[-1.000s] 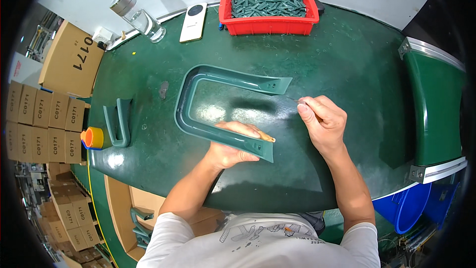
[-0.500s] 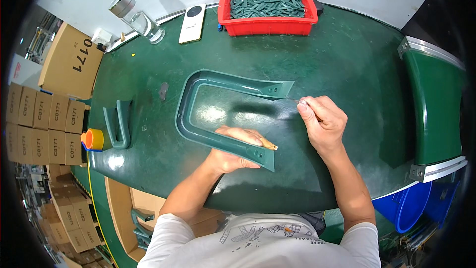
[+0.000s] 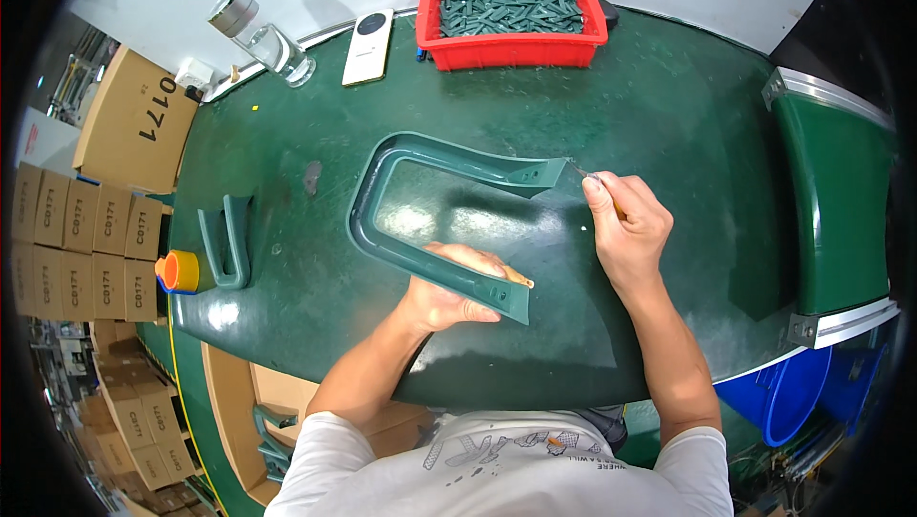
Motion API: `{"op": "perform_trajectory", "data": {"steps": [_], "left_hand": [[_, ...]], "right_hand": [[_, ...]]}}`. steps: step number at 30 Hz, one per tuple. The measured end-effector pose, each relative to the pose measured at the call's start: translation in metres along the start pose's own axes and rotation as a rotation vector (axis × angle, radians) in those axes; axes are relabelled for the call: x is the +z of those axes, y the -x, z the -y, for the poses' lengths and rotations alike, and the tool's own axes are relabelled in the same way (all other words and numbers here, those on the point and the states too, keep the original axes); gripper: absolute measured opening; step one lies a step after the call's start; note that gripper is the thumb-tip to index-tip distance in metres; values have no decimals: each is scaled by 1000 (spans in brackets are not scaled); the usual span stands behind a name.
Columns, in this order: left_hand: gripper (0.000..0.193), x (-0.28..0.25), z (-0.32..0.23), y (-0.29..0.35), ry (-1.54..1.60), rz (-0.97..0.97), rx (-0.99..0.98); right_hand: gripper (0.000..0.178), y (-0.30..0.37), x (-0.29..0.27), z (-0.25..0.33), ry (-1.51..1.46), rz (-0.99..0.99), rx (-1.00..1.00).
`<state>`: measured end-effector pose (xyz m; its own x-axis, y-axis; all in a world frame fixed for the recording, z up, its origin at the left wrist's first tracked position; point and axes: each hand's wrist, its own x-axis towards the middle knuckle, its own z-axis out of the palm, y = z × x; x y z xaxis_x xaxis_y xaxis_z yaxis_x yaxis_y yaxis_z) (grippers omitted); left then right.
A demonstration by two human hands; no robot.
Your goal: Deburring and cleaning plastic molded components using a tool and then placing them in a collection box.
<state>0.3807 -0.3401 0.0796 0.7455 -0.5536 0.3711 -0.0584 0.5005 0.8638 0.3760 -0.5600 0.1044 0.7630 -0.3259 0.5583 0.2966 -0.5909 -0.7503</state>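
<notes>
A large U-shaped green plastic channel piece (image 3: 366,194) is held above the table with its open end toward the right. My left hand (image 3: 439,295) is closed around its nearer arm, close to the end; one finger wears a tan finger cover (image 3: 517,276). At the tip of the farther arm, my right hand (image 3: 632,228) pinches a slim tool (image 3: 619,210) with a yellowish handle and a thin pointed tip. That tip is at or just off the corner of the piece; contact is too fine to tell. Most of the handle is hidden by the fingers.
On the green table (image 3: 688,125) stand a red bin (image 3: 516,54) of small green strips, a phone (image 3: 368,49), a glass bottle (image 3: 277,53), another green U-shaped piece (image 3: 229,249) and an orange cup (image 3: 181,270). A green conveyor (image 3: 841,202) is at right; cardboard boxes (image 3: 86,230) are stacked left.
My right hand has shifted slightly right and up with the tool. The farther arm of the green piece has tilted a little to the right, while my left hand keeps its hold.
</notes>
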Motion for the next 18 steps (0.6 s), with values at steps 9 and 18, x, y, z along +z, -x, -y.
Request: {"op": "perform_trajectory", "data": {"steps": [9, 18], "left_hand": [[40, -3, -5, -3, 5, 64, 5], [39, -7, -6, -6, -21, 99, 29]], "right_hand": [[35, -23, -21, -16, -306, 106, 525], [42, -16, -31, 4, -690, 669, 677]]}}
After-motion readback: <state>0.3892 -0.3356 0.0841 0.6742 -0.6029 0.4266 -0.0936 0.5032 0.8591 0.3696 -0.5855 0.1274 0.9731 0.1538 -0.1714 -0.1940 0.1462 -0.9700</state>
